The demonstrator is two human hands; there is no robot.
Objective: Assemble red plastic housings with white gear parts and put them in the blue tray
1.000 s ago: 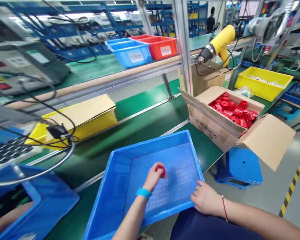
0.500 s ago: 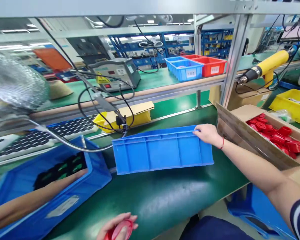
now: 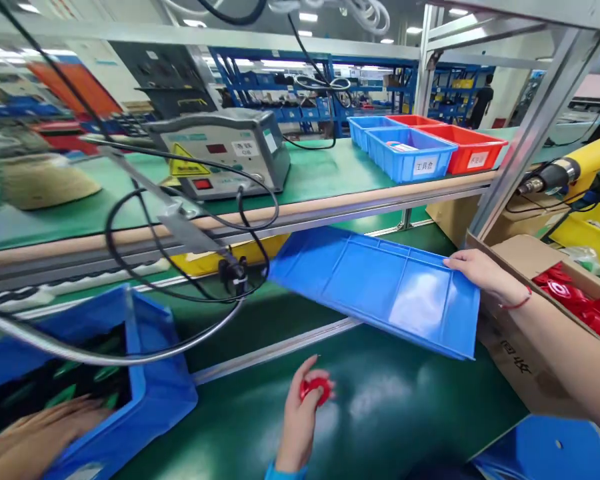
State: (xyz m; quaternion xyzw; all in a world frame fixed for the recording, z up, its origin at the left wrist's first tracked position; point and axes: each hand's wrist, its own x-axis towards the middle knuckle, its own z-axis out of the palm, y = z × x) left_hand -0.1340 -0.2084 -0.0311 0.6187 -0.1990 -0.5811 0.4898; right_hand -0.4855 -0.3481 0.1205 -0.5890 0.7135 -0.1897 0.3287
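Note:
My right hand [image 3: 475, 270], with a red string round the wrist, is closed on the edge of a blue plastic bin [image 3: 365, 280]. The bin is tilted, a broad ribbed face towards me; its inside is hidden. In front of it, over the green tabletop [image 3: 380, 413], my left hand [image 3: 303, 407] is closed round a small round red plastic part [image 3: 315, 390], with a blue band at the wrist. Another person's hand [image 3: 70, 423] reaches into a blue bin [image 3: 153, 387] of black and green parts at the left.
At the right stands a cardboard box [image 3: 510, 360] of red parts [image 3: 575, 293]. A cable loop [image 3: 190, 247] hangs at the left, near the tilted bin. Above it runs a shelf [image 3: 330, 200] bearing a grey device [image 3: 225, 153] and small blue and red bins [image 3: 410, 157].
My right hand has turned the bin so more of its broad face shows. My left hand has come up and further into view with the red part. The view has shifted.

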